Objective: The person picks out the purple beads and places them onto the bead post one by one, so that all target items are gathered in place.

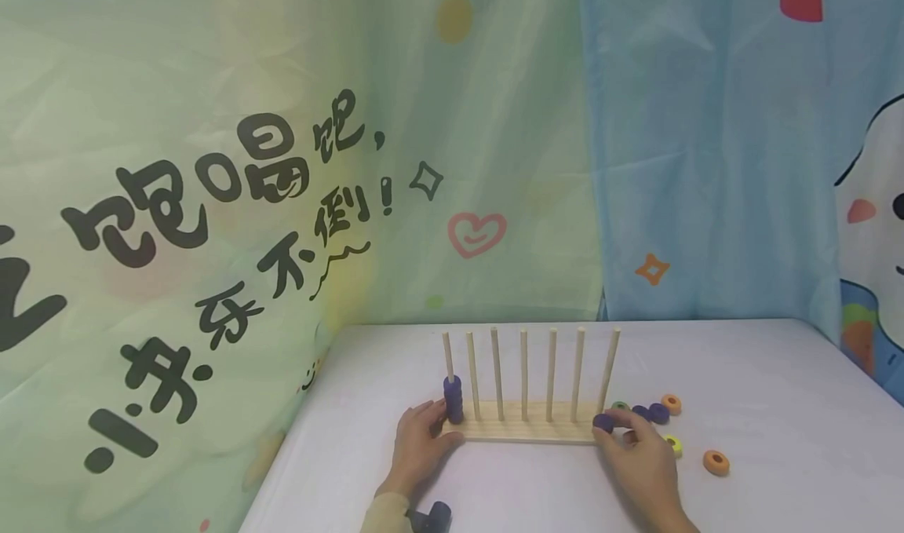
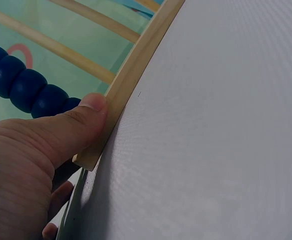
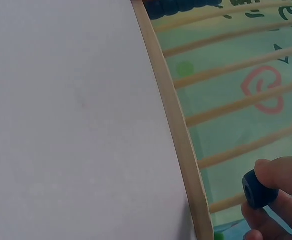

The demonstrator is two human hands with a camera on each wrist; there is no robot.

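Observation:
A wooden peg rack (image 1: 524, 431) stands on the table, its row of upright pegs rising from a flat base. Dark blue beads (image 1: 453, 401) are stacked on its leftmost peg. My left hand (image 1: 422, 443) grips the left end of the base, thumb (image 2: 88, 117) on the front edge beside that stack. At the other end, my right hand (image 1: 641, 458) pinches a dark blue bead (image 3: 258, 190) between thumb and fingers. This bead overlaps the lower part of the rightmost peg (image 1: 609, 370) in the right wrist view. The pegs between the two ends carry no beads.
Right of the rack lie loose beads: a green one (image 1: 620, 406), two dark blue ones (image 1: 659, 414), an orange one (image 1: 672, 403) behind, a yellow one (image 1: 674, 444) partly behind my right hand, and another orange one (image 1: 716, 462). Printed curtains (image 1: 480, 164) hang behind the white table (image 1: 537, 486).

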